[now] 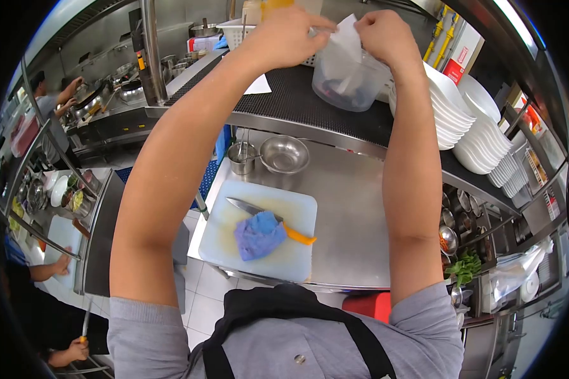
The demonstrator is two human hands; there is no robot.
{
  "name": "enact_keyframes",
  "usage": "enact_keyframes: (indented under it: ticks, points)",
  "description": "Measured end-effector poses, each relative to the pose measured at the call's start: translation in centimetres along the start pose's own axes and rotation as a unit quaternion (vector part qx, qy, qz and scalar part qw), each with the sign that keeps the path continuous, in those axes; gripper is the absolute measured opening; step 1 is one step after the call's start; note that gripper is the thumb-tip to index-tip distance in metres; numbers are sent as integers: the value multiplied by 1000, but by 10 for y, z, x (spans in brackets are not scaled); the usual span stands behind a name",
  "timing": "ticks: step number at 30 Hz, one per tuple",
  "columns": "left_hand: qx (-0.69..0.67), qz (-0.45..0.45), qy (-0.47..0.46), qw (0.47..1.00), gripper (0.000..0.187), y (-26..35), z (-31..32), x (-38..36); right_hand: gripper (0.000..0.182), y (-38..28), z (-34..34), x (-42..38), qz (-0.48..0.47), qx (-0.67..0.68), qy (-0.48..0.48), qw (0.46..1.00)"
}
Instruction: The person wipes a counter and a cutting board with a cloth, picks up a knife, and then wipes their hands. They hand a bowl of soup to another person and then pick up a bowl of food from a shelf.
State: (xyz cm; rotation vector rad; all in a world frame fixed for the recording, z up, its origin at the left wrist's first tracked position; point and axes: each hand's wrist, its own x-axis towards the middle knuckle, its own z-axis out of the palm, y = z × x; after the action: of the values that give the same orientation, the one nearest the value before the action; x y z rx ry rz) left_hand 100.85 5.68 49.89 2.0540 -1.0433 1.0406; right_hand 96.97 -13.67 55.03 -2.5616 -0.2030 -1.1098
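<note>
Both my arms reach up to the shelf, over a clear plastic tub [348,82]. A thin white paper sheet [346,44] hangs down into the tub, its top corner raised. My right hand [389,39] pinches the sheet near that corner. At the sheet's left edge, the fingers of my left hand [291,36] close on it. Below, on the worktop, a white cutting board [281,196] carries a knife [243,205] with a yellow handle. A crumpled blue-purple cloth [259,237] lies partly over the knife.
Stacked white dishes [446,110] stand right of the tub on the black-matted shelf [278,95]. Behind the board are a metal bowl [284,155] and a small metal pot [241,158]. One person [50,104] works at the far-left stove; another person's hand [77,350] holds a knife, lower left.
</note>
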Motion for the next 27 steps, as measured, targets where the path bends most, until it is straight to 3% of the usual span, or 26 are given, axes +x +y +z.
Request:
enact_keyframes:
  ticks: [1, 2, 3, 4, 6, 8, 10, 11, 12, 13, 14, 15, 16, 18, 20, 22, 23, 25, 26, 27]
  points:
    - [13, 86, -39, 995, 42, -3, 2, 1, 21, -4, 0, -2, -2, -1, -2, 1000]
    - [13, 83, -37, 996, 42, -4, 4, 0, 21, -8, 0, -5, 15, -32, 114, 993]
    - [103, 56, -40, 992, 36, -5, 8, 0, 20, -11, -1, -8, 31, -60, 229, 971]
    - [195, 28, -43, 980, 35, -3, 9, 0, 20, -14, -5, -11, 27, -57, 226, 972]
    - [174, 27, -50, 983, 36, -2, 7, -6, 29, -15, -13, -14, -38, 22, 353, 935]
    - [167, 38, -54, 984, 37, -2, 7, -8, 19, -9, -11, -11, -148, 99, 442, 879]
    - [176, 63, -28, 982, 34, -3, 13, -8, 15, -1, -18, -5, -224, 90, 486, 840]
    - [101, 137, 80, 982, 34, -11, 19, -6, 15, -18, -18, -26, -220, 158, 446, 853]
    - [-21, -8, 81, 996, 41, 14, 0, -14, 16, -35, -12, -39, -270, 270, 416, 825]
    - [-323, -67, 163, 930, 50, 28, 4, -25, 16, -45, -9, -56, -260, 314, 331, 851]
    - [-414, -76, 174, 890, 58, 49, -14, -49, 10, -64, -5, -82, -256, 375, 244, 857]
    - [-584, -189, 134, 778, 62, 72, -19, -74, 11, -75, 7, -108, -266, 397, 177, 860]
    - [-514, -133, 216, 819, 61, 85, -16, -102, 13, -83, 22, -133, -275, 409, 114, 863]
    - [-735, -166, 197, 627, 58, 111, -20, -153, 17, -113, 57, -183, -298, 475, 102, 822]
    - [-601, -158, 260, 739, 52, 98, -12, -207, 20, -134, 82, -214, -319, 549, 16, 772]
    - [-629, -234, 299, 679, 50, 108, -26, -245, 22, -152, 110, -242, -306, 602, -14, 738]
    - [-620, -237, 309, 681, 50, 111, -22, -261, 22, -153, 116, -254, -307, 609, -22, 731]
    - [-407, -453, 453, 652, 50, 111, -15, -291, 14, -154, 123, -269, -236, 560, -193, 770]
    - [-392, -456, 466, 649, 50, 106, -14, -309, 14, -162, 123, -274, -242, 569, -206, 758]
    - [-518, -415, 482, 571, 47, 100, -12, -328, 11, -170, 117, -278, -229, 542, -306, 749]
